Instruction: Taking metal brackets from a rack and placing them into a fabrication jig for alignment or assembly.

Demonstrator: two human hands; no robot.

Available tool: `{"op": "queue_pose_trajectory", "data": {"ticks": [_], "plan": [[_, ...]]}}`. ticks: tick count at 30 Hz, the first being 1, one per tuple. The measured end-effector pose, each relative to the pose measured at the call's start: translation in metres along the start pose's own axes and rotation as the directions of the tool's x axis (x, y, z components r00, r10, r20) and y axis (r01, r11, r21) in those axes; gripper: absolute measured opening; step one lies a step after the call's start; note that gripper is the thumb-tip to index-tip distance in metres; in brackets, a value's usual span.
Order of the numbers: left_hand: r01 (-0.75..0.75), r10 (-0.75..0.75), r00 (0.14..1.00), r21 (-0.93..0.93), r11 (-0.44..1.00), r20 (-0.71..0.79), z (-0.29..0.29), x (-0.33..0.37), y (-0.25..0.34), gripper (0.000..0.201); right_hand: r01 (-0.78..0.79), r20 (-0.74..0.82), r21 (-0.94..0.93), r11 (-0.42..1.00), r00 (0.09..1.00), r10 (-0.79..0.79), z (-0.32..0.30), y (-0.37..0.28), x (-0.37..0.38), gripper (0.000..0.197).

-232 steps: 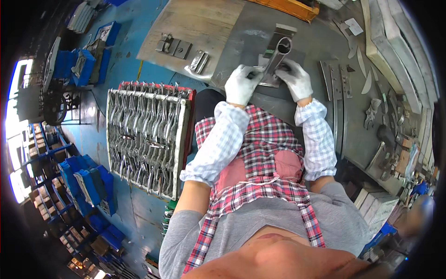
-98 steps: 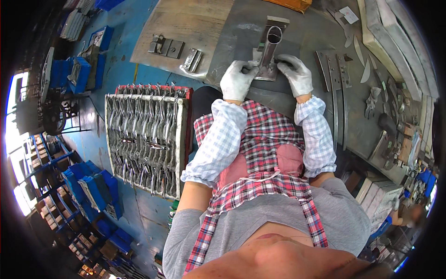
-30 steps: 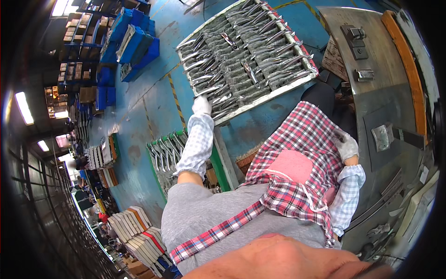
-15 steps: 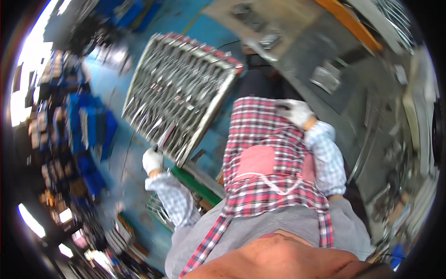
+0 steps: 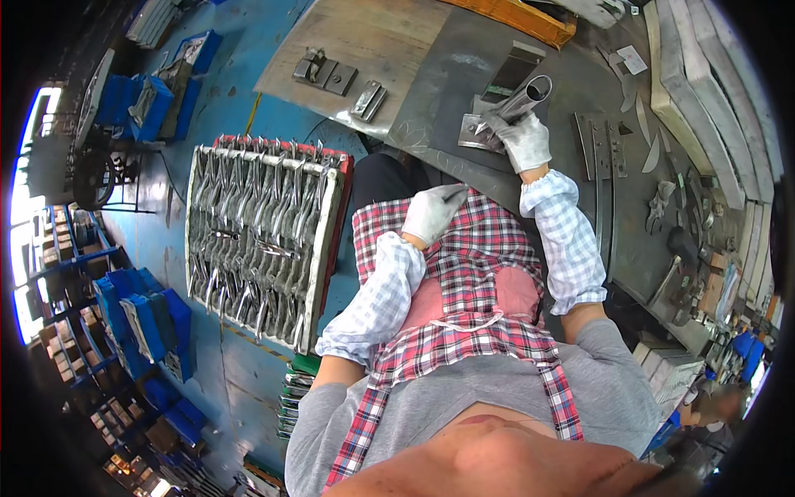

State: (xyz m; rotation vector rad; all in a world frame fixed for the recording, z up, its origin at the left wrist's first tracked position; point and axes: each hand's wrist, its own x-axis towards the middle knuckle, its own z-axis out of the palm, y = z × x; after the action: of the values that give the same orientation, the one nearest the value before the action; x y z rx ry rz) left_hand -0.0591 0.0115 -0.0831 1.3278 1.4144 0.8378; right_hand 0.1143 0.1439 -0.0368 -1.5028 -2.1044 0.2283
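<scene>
My right hand (image 5: 527, 142), in a white glove with dark fingertips, is closed around a shiny open-ended metal tube (image 5: 527, 96) over the workbench. Just under its fingers lies a small metal plate fixture (image 5: 479, 132) with a dark upright bar (image 5: 515, 71) behind it. My left hand (image 5: 434, 214), gloved the same way, rests over the checked apron (image 5: 472, 248) at my lap. Its fingers stretch to the right, and I see nothing in them. To my left stands a light-rimmed crate (image 5: 318, 273) with rows of long shiny metal pieces (image 5: 257, 195).
Metal blocks (image 5: 325, 73) and a smaller clamp-like block (image 5: 369, 101) sit on the bench (image 5: 422, 50). Flat strips (image 5: 603, 145) and loose tools (image 5: 660, 205) lie to the right. An orange beam (image 5: 522, 18) crosses the far edge. Blue bins (image 5: 149, 319) stand left.
My left hand has left the crate's near corner and come over my lap. My right hand has moved from the apron to the bench, where it holds the tube. The view has turned.
</scene>
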Motion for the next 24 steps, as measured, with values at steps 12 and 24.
{"op": "queue_pose_trajectory", "data": {"ticks": [12,24], "plan": [[-0.141,0.195,0.827,0.142,0.980,-0.527,-0.016,0.091,0.050,0.019,0.096,0.143,0.056,0.994,0.984,-0.103,-0.004,-0.004,0.013,0.013],[0.019,0.048,0.913,0.161,0.987,-0.406,-0.004,0.095,0.039,0.028,-0.042,-0.106,0.406,0.913,0.990,0.093,0.015,0.025,-0.039,0.020]]}}
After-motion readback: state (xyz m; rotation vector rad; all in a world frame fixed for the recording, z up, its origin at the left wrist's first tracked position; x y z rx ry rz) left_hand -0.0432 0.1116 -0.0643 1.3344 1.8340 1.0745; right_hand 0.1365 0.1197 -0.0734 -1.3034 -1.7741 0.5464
